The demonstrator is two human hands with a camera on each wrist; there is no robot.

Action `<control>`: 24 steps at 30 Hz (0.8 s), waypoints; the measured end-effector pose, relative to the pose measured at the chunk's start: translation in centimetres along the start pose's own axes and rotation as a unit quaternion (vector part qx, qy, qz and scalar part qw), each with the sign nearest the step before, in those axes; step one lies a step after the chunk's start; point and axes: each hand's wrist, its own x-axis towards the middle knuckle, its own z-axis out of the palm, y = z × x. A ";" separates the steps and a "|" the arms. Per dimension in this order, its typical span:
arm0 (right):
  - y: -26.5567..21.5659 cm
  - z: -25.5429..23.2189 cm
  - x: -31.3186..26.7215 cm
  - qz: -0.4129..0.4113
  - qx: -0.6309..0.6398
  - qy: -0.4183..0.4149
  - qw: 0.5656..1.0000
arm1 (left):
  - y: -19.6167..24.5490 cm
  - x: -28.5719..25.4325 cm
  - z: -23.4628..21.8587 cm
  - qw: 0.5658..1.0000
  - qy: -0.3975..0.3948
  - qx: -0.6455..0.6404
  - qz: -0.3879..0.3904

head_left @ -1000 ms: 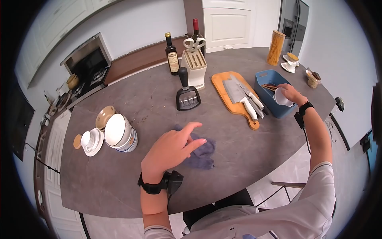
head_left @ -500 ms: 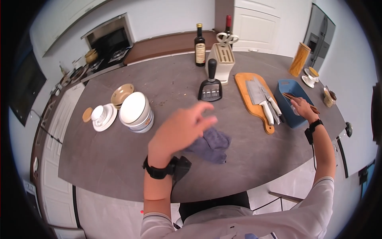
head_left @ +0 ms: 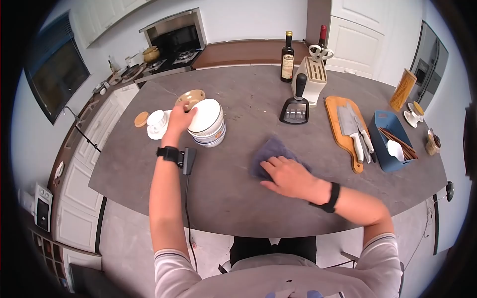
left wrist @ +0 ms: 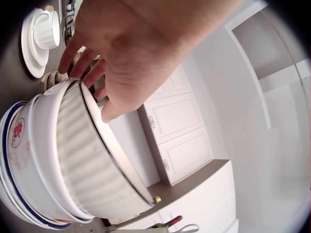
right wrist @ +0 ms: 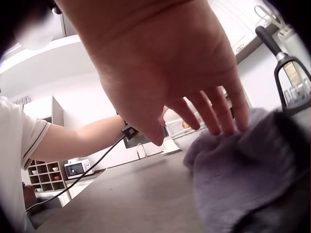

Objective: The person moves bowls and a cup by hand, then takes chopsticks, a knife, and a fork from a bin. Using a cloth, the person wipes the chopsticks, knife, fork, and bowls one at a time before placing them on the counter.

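Observation:
At the left side of the counter, my left hand (head_left: pixel 178 121) is beside a stack of white bowls (head_left: pixel 211 136). In the left wrist view its fingers stretch past the rim of the fluted top bowl (left wrist: pixel 92 165), and the thumb lies at the rim's inner side. My right hand (head_left: pixel 290 177) is over the purple-grey cloth (head_left: pixel 272 149), crumpled on the counter. In the right wrist view the fingers reach down, with fingertips (right wrist: pixel 241 124) on the cloth (right wrist: pixel 233 170).
A tan bowl (head_left: pixel 194 96) and a white cup (head_left: pixel 156 119) on saucers stand near the stack. Toward the right are a meat-shredder-like tool (head_left: pixel 295 110), a knife block (head_left: pixel 309 82), a cutting board (head_left: pixel 343 136) with knives, and a blue bin (head_left: pixel 385 161) holding chopsticks and a white piece.
My right hand has left the blue bin, where the white piece now lies, and come to the cloth. My left hand has moved from above the cloth leftward to the bowls.

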 end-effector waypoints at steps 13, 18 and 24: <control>6.4 4.1 2.3 0.258 0.420 0.057 0.868 | 0.3 2.1 0.5 0.988 -0.064 -0.043 0.132; 7.7 -0.2 0.8 0.239 0.901 0.102 0.348 | 5.7 1.0 -2.6 0.988 -0.059 0.060 0.131; 11.0 0.0 -1.6 0.125 0.945 0.204 0.224 | 12.7 -0.3 -5.4 0.984 0.018 0.057 0.169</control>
